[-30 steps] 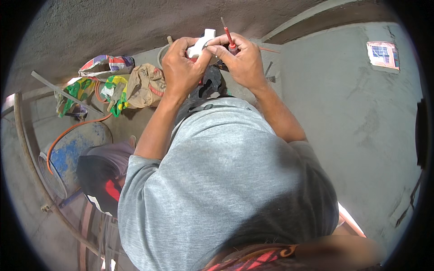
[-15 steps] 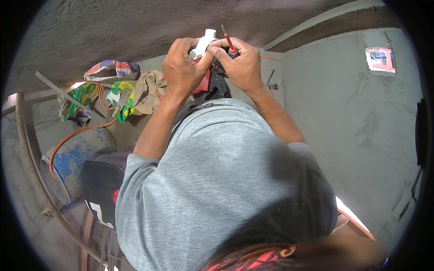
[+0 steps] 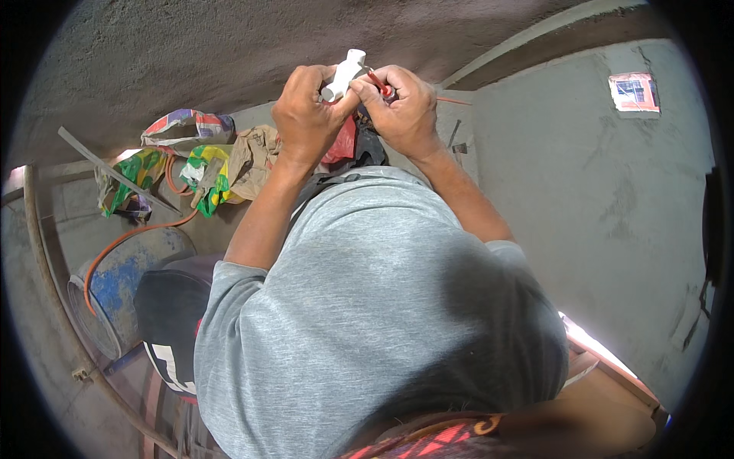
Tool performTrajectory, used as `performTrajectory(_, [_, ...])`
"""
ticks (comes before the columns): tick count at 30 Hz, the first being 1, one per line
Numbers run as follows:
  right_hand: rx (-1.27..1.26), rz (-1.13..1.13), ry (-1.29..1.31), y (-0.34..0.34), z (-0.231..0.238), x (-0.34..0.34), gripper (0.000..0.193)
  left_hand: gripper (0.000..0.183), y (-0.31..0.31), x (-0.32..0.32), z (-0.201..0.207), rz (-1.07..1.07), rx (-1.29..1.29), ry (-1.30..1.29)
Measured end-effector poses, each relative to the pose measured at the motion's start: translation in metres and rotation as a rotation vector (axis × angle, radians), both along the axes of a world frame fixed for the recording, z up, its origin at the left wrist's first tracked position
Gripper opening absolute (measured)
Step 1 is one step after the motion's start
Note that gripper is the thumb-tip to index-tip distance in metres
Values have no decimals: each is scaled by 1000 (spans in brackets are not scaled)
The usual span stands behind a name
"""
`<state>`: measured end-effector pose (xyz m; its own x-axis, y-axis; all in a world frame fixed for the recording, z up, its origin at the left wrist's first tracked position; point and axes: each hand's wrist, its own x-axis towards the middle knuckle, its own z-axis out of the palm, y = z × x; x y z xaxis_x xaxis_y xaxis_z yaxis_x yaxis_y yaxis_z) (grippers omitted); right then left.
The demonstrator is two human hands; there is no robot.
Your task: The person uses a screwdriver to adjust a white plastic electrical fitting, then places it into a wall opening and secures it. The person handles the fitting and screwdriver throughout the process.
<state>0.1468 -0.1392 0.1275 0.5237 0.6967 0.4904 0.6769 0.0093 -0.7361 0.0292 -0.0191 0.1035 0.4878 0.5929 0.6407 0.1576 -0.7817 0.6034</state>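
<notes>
In front of my chest at the top of the view, my left hand (image 3: 305, 115) is closed on a white plastic pipe fitting (image 3: 345, 75), thumb and fingers around its side. The fitting is short, with round ends, and stands tilted. My right hand (image 3: 405, 115) is closed around a red screwdriver (image 3: 380, 83), most of its handle hidden in the palm. Its tip points up and left, close beside the fitting; whether it touches I cannot tell. The right thumb lies against the fitting's lower right side, near the left thumb.
Crumpled sacks (image 3: 210, 172) and a brown paper bag (image 3: 252, 161) lie at the left. An orange hose (image 3: 122, 239) runs over a blue, paint-worn drum (image 3: 141, 268). A long pole (image 3: 46, 252) stands at far left. A grey wall (image 3: 566, 176) with a small window opening (image 3: 633, 92) rises at right.
The screwdriver has turned in my right hand: its tip has swung left and down toward the fitting. The fitting stays in my left hand, nearly in place.
</notes>
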Motion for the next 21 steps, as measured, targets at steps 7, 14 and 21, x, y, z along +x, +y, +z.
performTrajectory(7, [52, -8, -106, 3, -4, -10, 18, 36, 3, -8, -5, -29, 32, -75])
performTrajectory(14, [69, -11, -198, 5, -7, -12, 19, 36, 3, -10, -7, -38, 35, -66])
performTrajectory(21, [-25, 23, -189, 4, -14, -8, 13, 38, 3, -15, -11, -13, 3, -18])
